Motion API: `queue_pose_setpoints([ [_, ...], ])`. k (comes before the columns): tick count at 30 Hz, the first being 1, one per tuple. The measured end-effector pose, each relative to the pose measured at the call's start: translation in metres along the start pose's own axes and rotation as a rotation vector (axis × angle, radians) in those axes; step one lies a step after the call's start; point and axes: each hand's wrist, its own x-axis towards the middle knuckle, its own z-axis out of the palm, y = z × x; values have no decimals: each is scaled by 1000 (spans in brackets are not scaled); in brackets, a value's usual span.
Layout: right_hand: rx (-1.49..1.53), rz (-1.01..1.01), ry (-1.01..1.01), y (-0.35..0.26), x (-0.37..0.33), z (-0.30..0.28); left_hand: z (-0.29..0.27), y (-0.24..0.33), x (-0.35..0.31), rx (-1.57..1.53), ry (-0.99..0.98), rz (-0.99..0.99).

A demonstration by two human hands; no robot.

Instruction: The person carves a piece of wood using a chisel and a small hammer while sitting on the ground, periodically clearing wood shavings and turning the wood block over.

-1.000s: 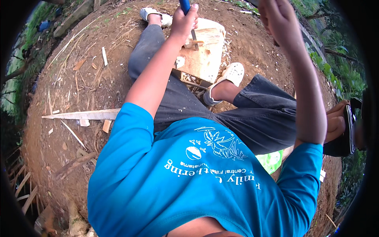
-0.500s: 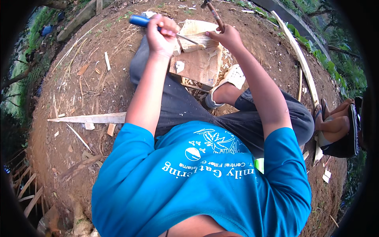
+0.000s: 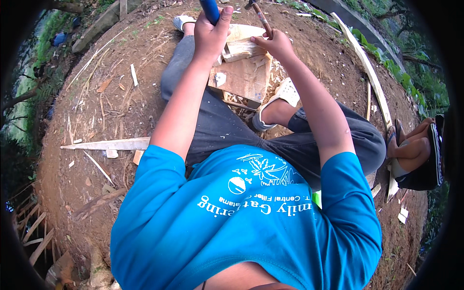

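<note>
My left hand is closed round the blue handle of a tool, raised above the wood; its metal shaft does not show. My right hand grips a hammer by its wooden handle, with the head up at the top edge of the view. Below both hands lies a pale piece of wood, resting on a larger brown wooden block between my legs. Several wood chips are scattered around the block.
A long pale plank lies on the dirt at the right. Another person's bare legs are beyond my right knee. A tapering wooden strip lies at the left. My right foot wears a pale clog beside the block.
My left hand has moved up and slightly right, and the tool's blue handle has swung from pointing left to pointing up. The right hand with the hammer has barely moved.
</note>
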Motion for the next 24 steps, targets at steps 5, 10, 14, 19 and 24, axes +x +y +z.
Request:
queue_pose_setpoints([
  [5,-35,26,-77,-11,0,-9,2,-10,9,223,60,-36],
  [10,-24,11,-101,-49,-10,-45,-6,-18,15,286,74,-20],
  [14,361,-377,263,-122,-44,-111,-4,-17,16,206,58,-69],
  [19,-300,-636,233,-181,-133,-162,5,-16,15,303,60,-48],
  [24,-104,-442,115,-212,-139,-194,10,-18,17,477,203,210],
])
